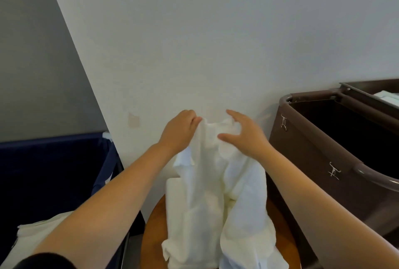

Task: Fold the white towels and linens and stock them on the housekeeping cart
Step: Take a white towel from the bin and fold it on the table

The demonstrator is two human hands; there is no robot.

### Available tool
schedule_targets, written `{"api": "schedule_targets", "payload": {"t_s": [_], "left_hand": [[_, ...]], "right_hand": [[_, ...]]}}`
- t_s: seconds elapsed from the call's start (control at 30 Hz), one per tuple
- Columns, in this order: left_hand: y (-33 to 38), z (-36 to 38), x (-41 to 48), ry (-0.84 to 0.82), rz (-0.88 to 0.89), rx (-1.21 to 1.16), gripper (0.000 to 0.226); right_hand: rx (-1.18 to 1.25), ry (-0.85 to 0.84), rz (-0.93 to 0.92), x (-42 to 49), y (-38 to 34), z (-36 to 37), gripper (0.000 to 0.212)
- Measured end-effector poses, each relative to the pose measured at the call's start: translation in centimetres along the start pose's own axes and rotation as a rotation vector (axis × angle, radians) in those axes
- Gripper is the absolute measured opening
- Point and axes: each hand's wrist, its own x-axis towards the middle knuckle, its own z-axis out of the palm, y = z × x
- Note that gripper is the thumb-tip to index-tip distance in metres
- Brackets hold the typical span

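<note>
The left hand (179,130) pinches the top edge of a white towel (207,182), fingers curled tight on the cloth. Just beside it, the right hand (244,135) lies against the same edge with thumb and fingers spread apart. The cloth sits in the span between them; no firm grip shows.

The towel hangs down from both hands in loose folds. Its lower part rests bunched on a round wooden table (153,225) below the hands, between the forearms. A folded towel (174,191) lies flat on the table below the left hand, partly behind the hanging cloth.

A brown cart (306,156) stands right of the right hand, near the forearm, with two metal hooks (283,122) on its side. Something white (386,96) lies in its far tray.

A dark blue bin (54,171) stands left of the left arm, with pale linen (34,234) in it under the elbow. A white wall (205,42) rises just past the hands.
</note>
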Motion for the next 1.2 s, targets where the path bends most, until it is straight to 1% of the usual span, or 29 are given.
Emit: {"api": "schedule_targets", "payload": {"t_s": [0.03,0.07,0.1,0.17,0.2,0.23,0.3,0.37,0.4,0.43,0.5,0.57,0.63,0.7,0.77,0.8,0.87,0.93,0.97,1.0,1.07,1.1,1.13,1.17,1.2], "left_hand": [[1.2,0.0,0.0,-0.004,0.065,0.004,0.030],[2.2,0.0,0.0,-0.006,0.123,-0.007,0.027],[3.0,0.0,0.0,-0.011,0.171,-0.025,0.025],[3.9,-0.2,-0.1,-0.026,0.212,-0.047,0.024],[4.0,-0.2,-0.3,-0.034,0.212,-0.071,0.025],[3.9,-0.1,-0.5,-0.040,0.198,-0.118,0.024],[3.2,0.1,-1.2,-0.060,0.118,-0.234,0.014],[2.1,0.7,-1.8,-0.112,0.020,-0.220,0.006],[1.5,1.0,-2.0,-0.137,-0.030,-0.181,0.008],[1.0,1.3,-2.2,-0.142,-0.087,-0.171,0.013],[0.2,1.3,-2.4,-0.099,-0.231,-0.283,0.025],[-0.1,1.2,-2.4,-0.077,-0.323,-0.411,0.027],[0.5,1.2,-2.7,-0.156,-0.332,-0.480,0.018],[1.3,1.5,-3.4,-0.251,-0.288,-0.546,0.009],[1.7,2.3,-3.8,-0.296,-0.227,-0.502,0.024],[1.7,2.7,-4.0,-0.295,-0.207,-0.474,0.027],[1.7,3.4,-4.0,-0.221,-0.215,-0.441,0.010],[1.1,3.5,-3.3,-0.079,-0.261,-0.383,0.023],[0.6,3.2,-2.8,-0.005,-0.331,-0.385,0.027],[0.0,2.8,-2.2,0.066,-0.430,-0.428,0.028],[-1.8,1.4,-1.1,0.183,-0.665,-0.564,0.028],[-2.9,0.4,-0.8,0.217,-0.780,-0.617,0.029],[-4.1,-0.4,-0.7,0.242,-0.864,-0.631,0.029],[-5.2,-1.1,-0.8,0.256,-0.907,-0.611,0.029],[-5.8,-1.5,-1.0,0.262,-0.897,-0.573,0.027]], "right_hand": [[-0.044,-0.047,-0.039,-0.2,-0.6,0.6,0.077],[-0.071,-0.085,-0.059,-0.2,-1.0,1.3,0.075],[-0.064,-0.103,-0.073,-0.2,-1.5,1.8,0.062],[0.061,-0.046,-0.066,-0.1,-2.1,2.3,0.013],[0.114,0.013,-0.082,0.1,-2.0,2.4,0.014],[0.128,0.051,-0.088,0.2,-2.0,2.3,0.023],[0.150,0.111,-0.066,0.2,-2.0,2.0,0.031],[0.210,0.174,-0.020,0.3,-2.0,1.9,0.036],[0.248,0.194,0.003,0.5,-1.9,1.8,0.038],[0.267,0.200,0.016,0.6,-1.9,1.6,0.041],[0.271,0.180,0.033,0.6,-1.9,1.5,0.046],[0.229,0.140,0.058,0.4,-1.8,1.5,0.045],[0.195,0.128,0.072,0.3,-1.5,2.0,0.041],[0.187,0.136,0.081,0.4,-1.4,2.4,0.034],[0.193,0.143,0.087,0.5,-1.4,2.8,0.031],[0.192,0.143,0.086,0.5,-1.5,2.9,0.032],[0.207,0.130,0.070,0.5,-1.3,2.9,0.037],[0.233,0.085,0.042,0.3,-0.9,2.8,0.036],[0.226,0.035,0.042,0.2,-0.7,2.7,0.028],[0.188,-0.030,0.060,0.0,-0.3,2.5,0.026],[0.068,-0.180,0.113,-0.4,1.0,2.1,0.054],[0.027,-0.229,0.144,-0.5,1.8,2.0,0.059],[0.016,-0.242,0.167,-0.6,2.6,1.8,0.057],[0.019,-0.226,0.189,-0.7,3.2,1.7,0.050],[0.011,-0.190,0.202,-0.7,3.8,1.7,0.043]]}}
